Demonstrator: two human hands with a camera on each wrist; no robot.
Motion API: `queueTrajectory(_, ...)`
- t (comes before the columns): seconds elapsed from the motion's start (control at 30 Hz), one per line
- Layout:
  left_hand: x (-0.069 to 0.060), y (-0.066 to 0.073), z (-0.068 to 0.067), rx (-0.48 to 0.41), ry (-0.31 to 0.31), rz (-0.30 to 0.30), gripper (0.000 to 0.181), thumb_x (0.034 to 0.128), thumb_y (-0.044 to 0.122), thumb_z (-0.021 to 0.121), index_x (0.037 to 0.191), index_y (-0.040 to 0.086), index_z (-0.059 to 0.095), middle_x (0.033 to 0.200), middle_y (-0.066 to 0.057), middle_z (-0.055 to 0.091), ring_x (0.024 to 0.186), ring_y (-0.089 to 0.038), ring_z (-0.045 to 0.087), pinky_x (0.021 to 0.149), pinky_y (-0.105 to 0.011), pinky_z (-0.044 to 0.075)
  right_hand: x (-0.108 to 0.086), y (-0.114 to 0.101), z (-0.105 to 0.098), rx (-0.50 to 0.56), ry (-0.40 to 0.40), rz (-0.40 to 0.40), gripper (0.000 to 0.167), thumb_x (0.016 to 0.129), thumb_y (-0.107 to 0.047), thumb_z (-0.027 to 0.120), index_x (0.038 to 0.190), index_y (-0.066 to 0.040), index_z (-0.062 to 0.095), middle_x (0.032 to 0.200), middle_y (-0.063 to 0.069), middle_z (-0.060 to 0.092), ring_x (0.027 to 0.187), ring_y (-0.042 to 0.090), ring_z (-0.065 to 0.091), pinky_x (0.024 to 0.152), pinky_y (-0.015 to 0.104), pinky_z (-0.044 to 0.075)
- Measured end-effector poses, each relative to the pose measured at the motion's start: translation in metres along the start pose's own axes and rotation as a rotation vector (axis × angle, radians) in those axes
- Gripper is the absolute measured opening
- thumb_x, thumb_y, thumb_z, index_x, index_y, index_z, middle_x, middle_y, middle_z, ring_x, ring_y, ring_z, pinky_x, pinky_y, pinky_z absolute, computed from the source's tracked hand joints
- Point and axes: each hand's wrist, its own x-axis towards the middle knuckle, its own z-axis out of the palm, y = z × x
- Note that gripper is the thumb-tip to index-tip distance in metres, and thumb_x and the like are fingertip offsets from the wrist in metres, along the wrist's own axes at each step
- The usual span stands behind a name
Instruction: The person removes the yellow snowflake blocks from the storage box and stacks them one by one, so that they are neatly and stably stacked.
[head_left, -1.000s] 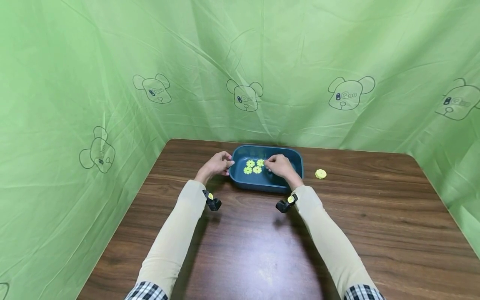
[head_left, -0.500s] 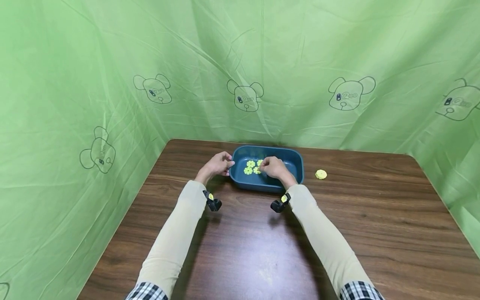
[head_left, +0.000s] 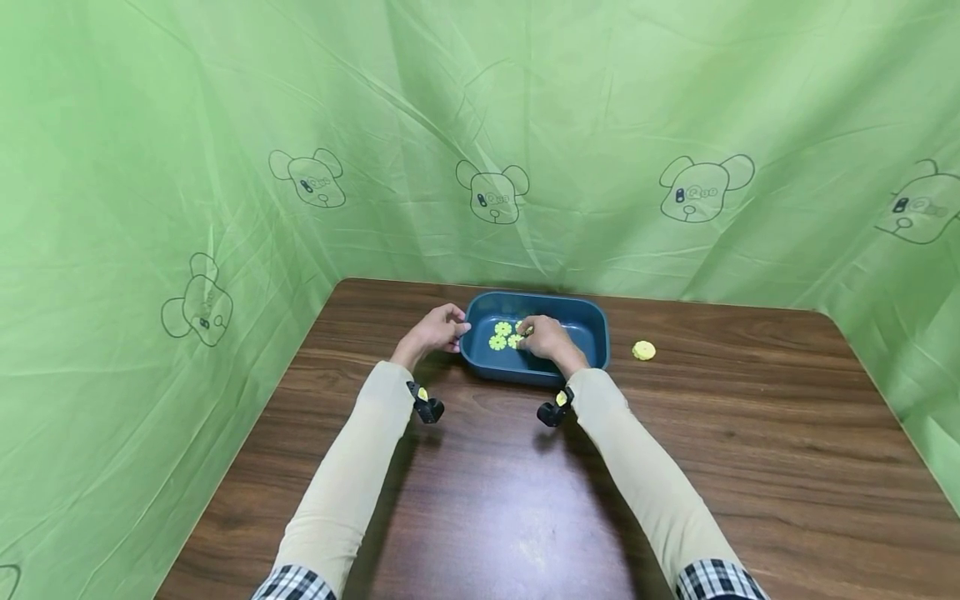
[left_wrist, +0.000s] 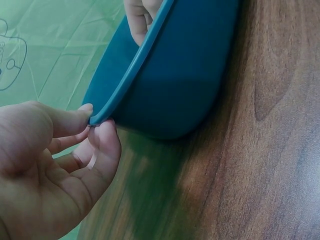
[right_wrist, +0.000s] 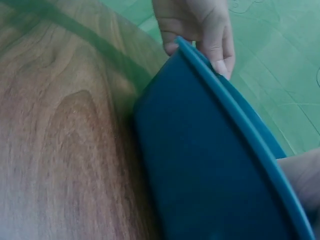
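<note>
I'm seeing yellow pieces [head_left: 502, 329] in a dark-blue tub [head_left: 517, 374], a paler disc [head_left: 643, 350] beside it. Under it, streaky brown wood [head_left: 450, 483] is spreading; behind it, green cloth [head_left: 585, 108] is showing dark outlines [head_left: 494, 198]; before it, cream sleeves [head_left: 351, 479] are meeting black-and-white checks [head_left: 296, 583].

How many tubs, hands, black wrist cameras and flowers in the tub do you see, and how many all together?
Tub: 1
Hands: 2 (left hand, right hand)
Wrist cameras: 2
Flowers in the tub: at least 4; the right hand may hide more
Total: at least 9
</note>
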Motion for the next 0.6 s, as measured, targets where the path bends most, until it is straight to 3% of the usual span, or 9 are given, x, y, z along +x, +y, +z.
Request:
queueTrajectory(0.17, 0.001, 0.0, 0.0, 0.005, 0.001, -0.003, 0.027, 0.0976, 0.011, 0.054, 0.12, 0.0, 0.045, 0.088, -0.014, 0.05, 0.066, -0.016, 0.053, 0.059, -0.023, 0.054, -0.002, -0.003, 0.003, -0.075, 0.021, 0.011, 0.026, 0.086, -0.022, 0.072, 0.107, -0.009, 0.064, 0.116, 0.009, 0.062, 0.105, 0.027, 0.056, 0.092, 0.042, 0.047)
queueTrajectory(0.27, 0.0, 0.0, 0.0, 0.01, 0.0, -0.002, 0.027, 0.0978, 0.011, 0.054, 0.121, 0.0, 0.045, 0.088, -0.013, 0.05, 0.067, -0.016, 0.053, 0.06, -0.024, 0.054, -0.004, -0.004, 0.002, -0.108, 0.032, 0.037, 0.018, 0.084, -0.026, 0.074, 0.089, -0.012, 0.063, 0.094, 0.003, 0.06, 0.089, 0.022, 0.055, 0.079, 0.038, 0.048)
queueTrajectory(0.43, -0.001, 0.0, 0.0, 0.013, 0.0, -0.003, 0.029, 0.0977, 0.011, 0.054, 0.123, 0.0, 0.044, 0.089, -0.012, 0.05, 0.067, -0.016, 0.053, 0.064, -0.026, 0.056, -0.008, -0.004, -0.002, -0.127, 0.017, 0.071, 0.038, 0.083, -0.031, 0.075, 0.06, -0.016, 0.05, 0.061, -0.003, 0.043, 0.062, 0.017, 0.045, 0.059, 0.032, 0.04)
queueTrajectory(0.6, -0.001, 0.0, 0.0, 0.014, 0.004, -0.001, 0.028, 0.0975, 0.011, 0.054, 0.121, 0.0, 0.045, 0.088, -0.012, 0.05, 0.067, -0.016, 0.053, 0.067, -0.029, 0.056, -0.014, 0.001, -0.01, -0.112, 0.016, 0.047, 0.03, 0.085, -0.029, 0.073, 0.064, -0.012, 0.061, 0.064, -0.002, 0.054, 0.062, 0.017, 0.049, 0.058, 0.03, 0.041)
